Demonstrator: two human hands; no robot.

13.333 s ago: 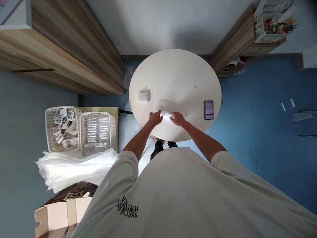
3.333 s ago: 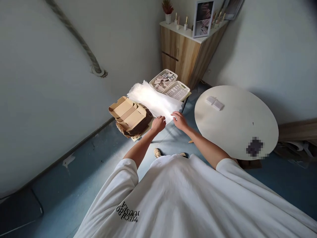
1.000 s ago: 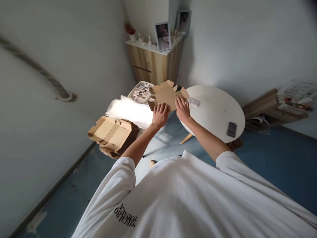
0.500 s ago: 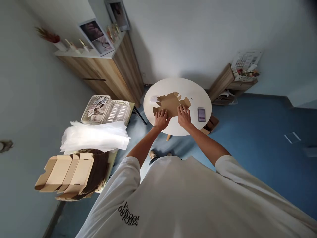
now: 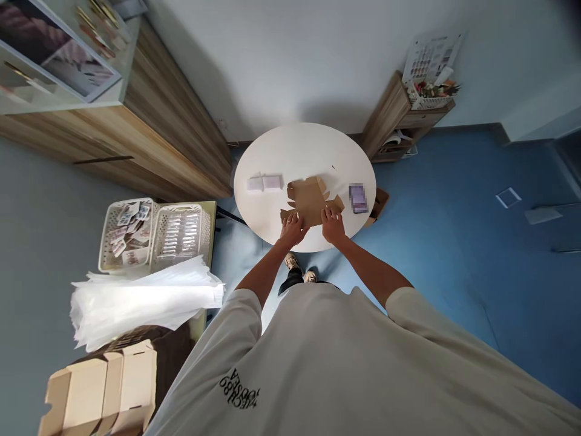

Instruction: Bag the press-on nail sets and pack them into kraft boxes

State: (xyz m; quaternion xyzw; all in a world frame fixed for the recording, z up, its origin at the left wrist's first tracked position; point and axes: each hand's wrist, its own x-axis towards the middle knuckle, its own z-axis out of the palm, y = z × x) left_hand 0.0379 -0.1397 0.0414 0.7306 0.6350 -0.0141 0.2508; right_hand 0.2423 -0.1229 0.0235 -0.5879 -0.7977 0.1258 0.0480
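Observation:
A brown die-cut cardboard box [image 5: 309, 198], mostly unfolded with its flaps sticking out, lies over the round white table [image 5: 304, 145]. At its near left corner, my left hand [image 5: 293, 230] grips the edge, fingers on top and a ring showing. My right hand [image 5: 333, 226] holds the near right part by a side flap, its thumb hidden. Left of the box are two pale, flat packets [image 5: 264, 183] side by side. To the right of my right hand lies a phone-like purple item [image 5: 358, 198], its surface blurred out.
A side table at left carries a white basket of small cards [image 5: 131, 233], a basket of clear tubes [image 5: 178, 235], white sheets [image 5: 145, 297] and opened cardboard boxes [image 5: 97, 390]. A wooden cabinet [image 5: 177, 115] stands back left, a small shelf [image 5: 393, 115] back right.
My view has shifted, bringing the table nearer and the pale packets out from behind the cardboard. The box has come slightly closer to the table's near edge, with both hands still on it.

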